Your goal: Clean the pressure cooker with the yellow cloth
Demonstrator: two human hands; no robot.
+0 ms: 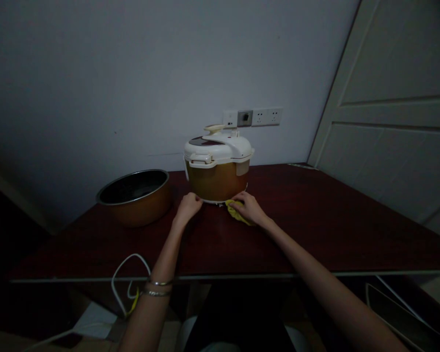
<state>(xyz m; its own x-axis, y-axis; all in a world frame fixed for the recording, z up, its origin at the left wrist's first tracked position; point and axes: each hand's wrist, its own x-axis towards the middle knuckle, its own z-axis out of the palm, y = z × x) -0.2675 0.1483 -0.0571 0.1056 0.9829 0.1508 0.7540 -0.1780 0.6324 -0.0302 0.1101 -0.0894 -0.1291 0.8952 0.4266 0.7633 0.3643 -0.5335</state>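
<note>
A white-lidded electric pressure cooker (218, 178) with a gold-brown body stands upright on the dark red table, close to the wall. My left hand (189, 206) is closed at the lower left edge of its base; whether the fingers grip the base rim is hard to make out. At the lower right of the base, my right hand (247, 208) holds a yellow cloth (236, 211) against or just beside the bottom rim. The cooker's inner pot (143, 205), orange outside and dark inside, rests on the table to the left.
Wall sockets (267, 116) sit behind the cooker. A white cable (114, 278) loops over the front edge of the table (315, 234), near my left forearm. A panelled door (388, 112) rises at the right, and the wall closes off the back.
</note>
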